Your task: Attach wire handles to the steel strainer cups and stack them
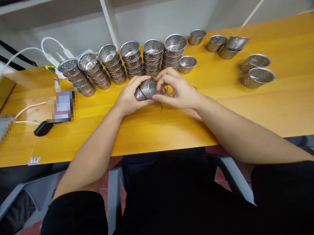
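Two perforated metal cups [149,88], one partly inside the other, lie tilted in my left hand [128,97], whose fingers and thumb wrap round them. My right hand [180,90] touches the rim of the front cup, thumb and fingers curled in a pinch; what lies between the fingertips is too small to make out. Thin curved metal wires [168,92] show under and beside my right hand, partly hidden by it. Behind both hands, stacks of similar cups [153,57] stand in a row.
Loose cups stand at the back right [216,42] and right [258,78] of the yellow table [158,131]. A phone [63,106], a black object [43,128] and white cables [28,105] lie at the left. A shelf divider [108,20] rises behind the stacks.
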`<state>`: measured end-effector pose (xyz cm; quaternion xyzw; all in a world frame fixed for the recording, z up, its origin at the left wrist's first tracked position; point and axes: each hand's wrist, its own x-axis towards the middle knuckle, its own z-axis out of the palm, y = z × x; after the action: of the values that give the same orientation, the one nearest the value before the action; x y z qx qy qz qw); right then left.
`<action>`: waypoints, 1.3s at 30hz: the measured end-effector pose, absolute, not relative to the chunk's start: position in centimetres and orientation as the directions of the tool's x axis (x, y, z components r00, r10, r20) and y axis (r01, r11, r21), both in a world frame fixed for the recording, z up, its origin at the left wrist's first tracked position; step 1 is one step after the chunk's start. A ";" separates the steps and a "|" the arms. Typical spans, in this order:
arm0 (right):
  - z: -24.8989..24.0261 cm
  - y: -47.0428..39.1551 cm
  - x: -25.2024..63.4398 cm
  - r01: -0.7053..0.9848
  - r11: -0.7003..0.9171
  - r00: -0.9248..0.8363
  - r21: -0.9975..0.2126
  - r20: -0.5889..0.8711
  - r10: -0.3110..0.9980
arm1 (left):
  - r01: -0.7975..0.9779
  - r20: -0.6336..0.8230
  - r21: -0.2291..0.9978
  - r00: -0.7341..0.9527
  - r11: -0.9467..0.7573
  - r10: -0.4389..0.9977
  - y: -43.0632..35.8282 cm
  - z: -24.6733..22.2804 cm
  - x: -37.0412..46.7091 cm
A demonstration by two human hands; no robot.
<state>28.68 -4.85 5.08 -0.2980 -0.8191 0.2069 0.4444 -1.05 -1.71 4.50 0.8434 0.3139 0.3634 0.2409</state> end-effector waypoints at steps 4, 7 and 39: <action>5.2 -4.9 28.6 0.311 0.726 -0.431 -0.614 0.590 0.683 | 0.344 0.477 0.623 0.545 -0.703 0.690 -1.7 4.4 -1.2; 5.2 -4.9 28.5 0.306 0.720 -0.436 -0.623 0.580 0.688 | 0.364 0.467 0.623 0.537 -0.692 0.702 -1.7 4.3 -1.3; 4.8 -4.8 28.6 0.279 0.780 -0.498 -0.560 0.610 0.616 | 0.321 0.545 0.568 0.543 -0.757 0.639 -0.8 3.0 -1.7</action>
<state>28.61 -4.83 4.85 -0.2657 -0.8425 0.1984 0.4245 -1.69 -0.81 3.01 0.8540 0.2811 0.3866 0.2055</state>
